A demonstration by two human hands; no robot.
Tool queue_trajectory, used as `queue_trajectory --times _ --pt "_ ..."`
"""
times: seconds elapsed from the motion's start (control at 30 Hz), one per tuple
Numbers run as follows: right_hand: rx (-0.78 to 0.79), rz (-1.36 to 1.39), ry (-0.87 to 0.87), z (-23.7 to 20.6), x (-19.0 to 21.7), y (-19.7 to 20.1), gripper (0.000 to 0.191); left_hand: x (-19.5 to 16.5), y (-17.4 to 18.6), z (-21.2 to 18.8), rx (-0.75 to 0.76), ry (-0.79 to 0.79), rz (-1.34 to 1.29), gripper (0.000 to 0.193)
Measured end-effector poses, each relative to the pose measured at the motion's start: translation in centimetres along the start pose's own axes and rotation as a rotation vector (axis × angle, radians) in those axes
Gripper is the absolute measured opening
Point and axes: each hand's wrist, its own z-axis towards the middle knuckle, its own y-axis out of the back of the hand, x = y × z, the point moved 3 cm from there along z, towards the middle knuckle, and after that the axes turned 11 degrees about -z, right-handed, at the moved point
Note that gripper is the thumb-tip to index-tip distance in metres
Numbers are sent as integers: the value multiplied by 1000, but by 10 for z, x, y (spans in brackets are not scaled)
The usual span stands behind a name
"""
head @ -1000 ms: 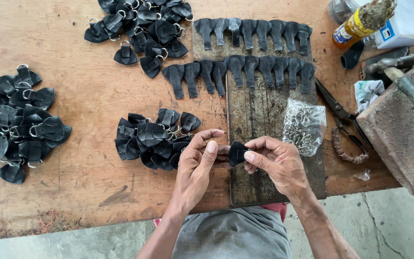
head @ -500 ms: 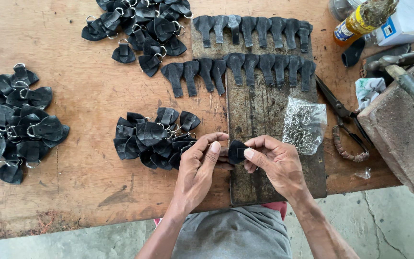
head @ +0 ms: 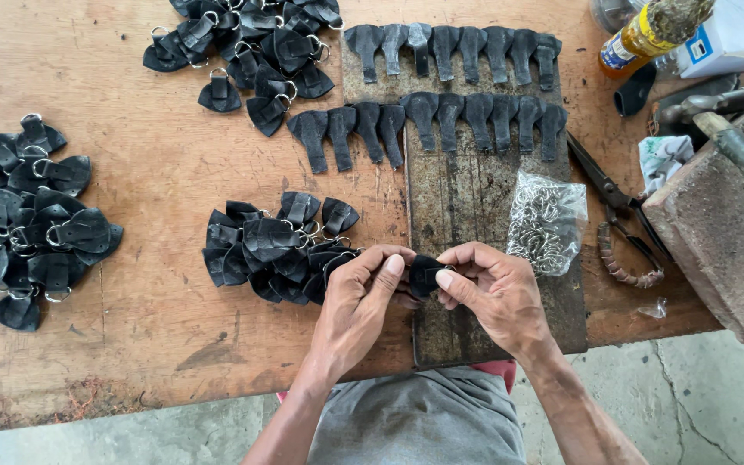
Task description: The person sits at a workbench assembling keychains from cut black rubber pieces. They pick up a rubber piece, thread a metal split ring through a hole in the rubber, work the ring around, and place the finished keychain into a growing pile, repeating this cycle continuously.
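Two hands, left hand (head: 356, 301) and right hand (head: 494, 293), each grip pinched tight on one black leather tab (head: 424, 274)

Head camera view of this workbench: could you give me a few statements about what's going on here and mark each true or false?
1. Both hands hold one small black leather piece between them. True: left hand and right hand pinch it together.
2. The clear bag of metal rings lies left of the hands. False: it lies on the dark board, just beyond the right hand.
3. Flat black leather tabs are laid in two rows on the board. True.
4. The pliers are in the right hand. False: they lie on the wooden table, untouched.
5. A pile of ringed leather pieces sits close to the left hand. True.
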Motion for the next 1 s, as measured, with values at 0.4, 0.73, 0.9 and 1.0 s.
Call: queue_trajectory --times 0.4,0.73,0.9,1.0 --pt "20 -19 71 -2 2 -2 19 -5 -8 0 96 88 157 19" --pt "-12 -120 139 -6 4 -1 16 -3 -14 -5 54 -98 62 20" --pt "-21 -183 258 -10 12 -8 15 0 -17 -3 4 -212 252 6" --pt "21 -172 193 -9 15 -7 17 -2 -18 -5 -35 -247 219 5"
